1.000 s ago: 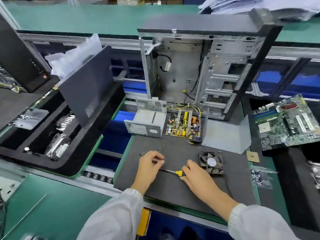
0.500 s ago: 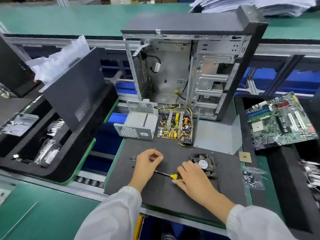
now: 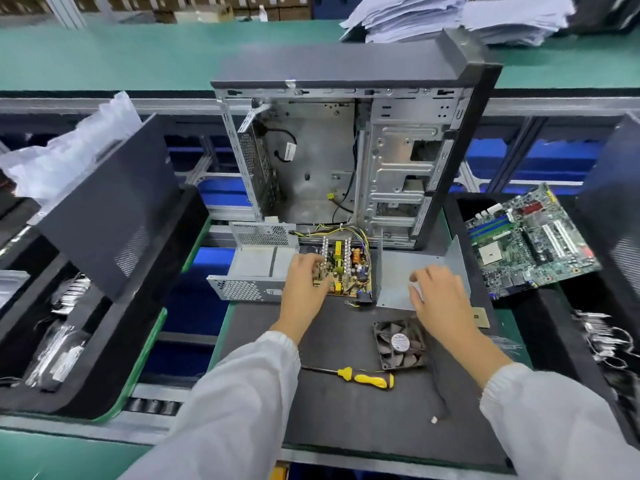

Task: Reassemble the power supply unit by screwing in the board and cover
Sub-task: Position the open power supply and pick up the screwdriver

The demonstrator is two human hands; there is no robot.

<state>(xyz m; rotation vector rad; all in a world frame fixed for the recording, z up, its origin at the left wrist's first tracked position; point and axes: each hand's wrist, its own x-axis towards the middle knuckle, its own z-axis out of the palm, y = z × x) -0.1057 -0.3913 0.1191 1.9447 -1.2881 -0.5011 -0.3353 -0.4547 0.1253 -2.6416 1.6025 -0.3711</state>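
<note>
The power supply board [image 3: 346, 268], crowded with yellow and orange parts and trailing wires, lies on the dark mat between the open metal housing [image 3: 256, 268] and the bent grey cover plate [image 3: 398, 271]. My left hand [image 3: 304, 285] is at the board's left edge, fingers curled over it and thumb at its near side. My right hand [image 3: 440, 299] hovers over the cover plate with fingers spread, holding nothing. The yellow-handled screwdriver [image 3: 367, 375] lies free on the mat near me.
A black fan [image 3: 401, 344] with its lead lies right of centre on the mat [image 3: 346, 427]. Behind stands an open PC case [image 3: 346, 161]. A motherboard [image 3: 533, 240] sits in the right tray. A dark side panel [image 3: 110, 209] leans at the left.
Both hands have left the screwdriver, which now lies on the mat. They moved forward: the left onto the board, the right over the cover plate. The camera tilted closer.
</note>
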